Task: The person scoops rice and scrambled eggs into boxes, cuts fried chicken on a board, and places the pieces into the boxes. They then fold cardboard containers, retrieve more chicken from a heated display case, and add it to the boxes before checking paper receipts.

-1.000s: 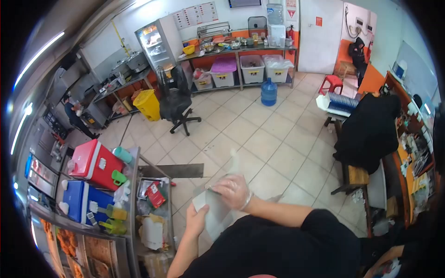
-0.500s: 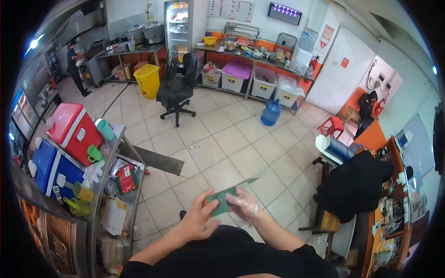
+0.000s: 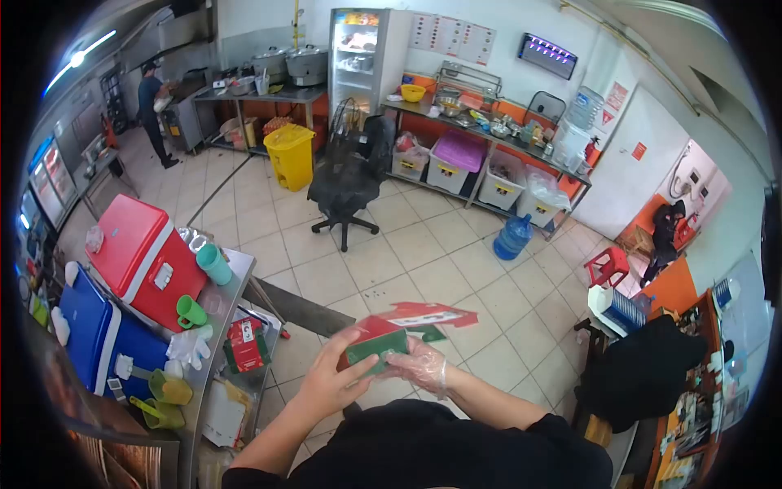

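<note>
A red and green cardboard food box (image 3: 379, 328), partly folded, is held in front of my body, its flaps spread toward the far right. My left hand (image 3: 330, 376), bare, grips the near left side with its fingers against the green panel. On the other side my right hand (image 3: 419, 365), in a clear plastic glove, closes on the green edge. Some of its fingertips are hidden by the cardboard. Similar red and green cardboard (image 3: 247, 345) lies on the lower shelf to my left.
At left, a metal table (image 3: 232, 281) carries a red cooler (image 3: 134, 248), a blue cooler (image 3: 110, 330) and green jugs. An office chair (image 3: 346, 183) and a water jug (image 3: 513, 238) stand on the tiled floor. Black cloth (image 3: 639, 371) covers something at right. Two other people are farther off.
The box has turned and opened out: its red faces and flaps now show, where mostly a green panel showed before. Both hands remain on it. My view has swung left.
</note>
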Tool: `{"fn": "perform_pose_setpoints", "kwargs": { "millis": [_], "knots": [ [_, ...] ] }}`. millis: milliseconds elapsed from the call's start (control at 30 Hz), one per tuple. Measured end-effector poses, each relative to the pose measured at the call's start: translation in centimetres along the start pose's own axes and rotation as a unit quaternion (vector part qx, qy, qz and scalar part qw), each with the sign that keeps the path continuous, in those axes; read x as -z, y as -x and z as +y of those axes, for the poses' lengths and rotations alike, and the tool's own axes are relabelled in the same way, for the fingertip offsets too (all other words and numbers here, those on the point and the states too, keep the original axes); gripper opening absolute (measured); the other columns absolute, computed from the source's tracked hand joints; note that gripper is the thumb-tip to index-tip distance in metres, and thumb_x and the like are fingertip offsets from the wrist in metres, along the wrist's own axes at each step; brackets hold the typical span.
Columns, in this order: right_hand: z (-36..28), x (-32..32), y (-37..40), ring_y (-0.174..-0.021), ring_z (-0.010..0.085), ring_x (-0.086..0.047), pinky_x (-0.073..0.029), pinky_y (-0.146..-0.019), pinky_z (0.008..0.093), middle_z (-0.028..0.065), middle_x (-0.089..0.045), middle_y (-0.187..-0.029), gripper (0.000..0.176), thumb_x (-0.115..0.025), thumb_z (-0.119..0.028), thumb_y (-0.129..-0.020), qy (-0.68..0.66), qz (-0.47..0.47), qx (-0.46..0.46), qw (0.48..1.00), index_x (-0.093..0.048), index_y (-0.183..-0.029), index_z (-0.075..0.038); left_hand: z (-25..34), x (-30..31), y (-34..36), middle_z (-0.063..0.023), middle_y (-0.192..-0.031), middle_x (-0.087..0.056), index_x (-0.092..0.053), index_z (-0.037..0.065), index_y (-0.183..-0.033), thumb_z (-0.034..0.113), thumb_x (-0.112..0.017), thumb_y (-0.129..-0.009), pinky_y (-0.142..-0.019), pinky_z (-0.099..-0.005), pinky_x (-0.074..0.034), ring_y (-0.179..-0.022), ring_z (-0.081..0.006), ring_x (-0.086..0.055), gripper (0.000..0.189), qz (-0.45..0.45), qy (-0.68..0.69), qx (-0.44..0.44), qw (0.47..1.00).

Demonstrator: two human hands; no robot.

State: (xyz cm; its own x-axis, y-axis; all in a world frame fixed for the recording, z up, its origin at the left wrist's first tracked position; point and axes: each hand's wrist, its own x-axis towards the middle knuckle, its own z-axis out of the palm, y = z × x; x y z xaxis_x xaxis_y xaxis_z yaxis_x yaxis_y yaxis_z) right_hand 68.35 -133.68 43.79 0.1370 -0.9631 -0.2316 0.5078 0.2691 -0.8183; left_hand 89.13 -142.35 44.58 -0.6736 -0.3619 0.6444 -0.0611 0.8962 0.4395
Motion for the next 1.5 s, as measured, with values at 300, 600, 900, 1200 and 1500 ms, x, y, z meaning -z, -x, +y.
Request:
{"fn": "perform_pose_setpoints", "kwargs": {
  "millis": [300, 600, 900, 1200, 1500],
  "knots": [
    [-10.6, 9.6, -9.0, -0.098, 0.0308, -0.067, -0.052, -0.085, 0.0456, 0.0188, -0.068, -0.109, 0.07, -0.04, -0.061, -0.099, -0.09, -0.133, -0.061, 0.985, -0.054, -0.133, -0.001, -3.7, -0.2, -3.8, -0.014, -0.121, -0.06, -0.068, 0.011, -0.117, 0.021, -0.085, -0.074, -0.097, -0.0495, -0.05, -0.114, -0.0361, -0.061, 0.048, 0.201, -0.055, -0.039, 0.977],
    [-11.5, 6.8, -21.1, -0.066, 0.0164, -0.063, -0.049, -0.06, 0.0276, 0.0132, -0.071, -0.086, 0.008, -0.061, -0.004, -0.096, 0.472, -0.259, 0.147, 0.829, -0.065, -0.089, -0.001, -0.7, -4.2, -6.2, -0.0092, -0.122, -0.063, -0.066, 0.01, -0.117, 0.015, -0.083, -0.076, -0.098, -0.0489, -0.05, -0.115, -0.0323, -0.063, 0.044, 0.326, -0.344, 0.074, 0.878],
    [-3.9, 3.2, -19.6, -0.072, 0.0151, -0.058, -0.048, -0.067, 0.031, 0.0099, -0.065, -0.085, 0.015, -0.066, -0.014, -0.094, 0.014, -0.492, -0.359, 0.793, -0.061, -0.088, -0.002, 7.7, -14.2, -5.4, -0.0102, -0.121, -0.063, -0.069, 0.01, -0.109, 0.02, -0.086, -0.073, -0.094, -0.0474, -0.052, -0.114, -0.0319, -0.064, 0.041, 0.418, -0.589, 0.266, 0.638],
    [2.6, -4.3, -6.0, -0.069, 0.0151, -0.06, -0.049, -0.062, 0.0297, 0.0086, -0.064, -0.076, 0.041, -0.05, -0.037, -0.104, 0.384, -0.736, -0.265, 0.492, -0.065, -0.09, -0.002, 20.5, -22.8, -3.6, -0.0127, -0.114, -0.059, -0.067, 0.008, -0.108, 0.021, -0.089, -0.072, -0.082, -0.0404, -0.056, -0.1, -0.0305, -0.066, 0.043, 0.549, -0.662, 0.366, 0.356],
    [13.8, -4.2, 10.8, -0.114, 0.0347, -0.063, -0.048, -0.1, 0.0407, 0.0178, -0.066, -0.119, 0.043, -0.054, -0.029, -0.099, 0.255, -0.905, 0.341, -0.001, -0.055, -0.137, -0.009, 36.3, -33.7, 23.9, -0.0045, -0.089, -0.071, -0.067, 0.008, -0.103, 0.045, -0.054, -0.101, -0.072, -0.0348, -0.055, -0.08, -0.0206, -0.068, 0.039, 0.957, 0.022, 0.274, 0.087]
  ]
}}
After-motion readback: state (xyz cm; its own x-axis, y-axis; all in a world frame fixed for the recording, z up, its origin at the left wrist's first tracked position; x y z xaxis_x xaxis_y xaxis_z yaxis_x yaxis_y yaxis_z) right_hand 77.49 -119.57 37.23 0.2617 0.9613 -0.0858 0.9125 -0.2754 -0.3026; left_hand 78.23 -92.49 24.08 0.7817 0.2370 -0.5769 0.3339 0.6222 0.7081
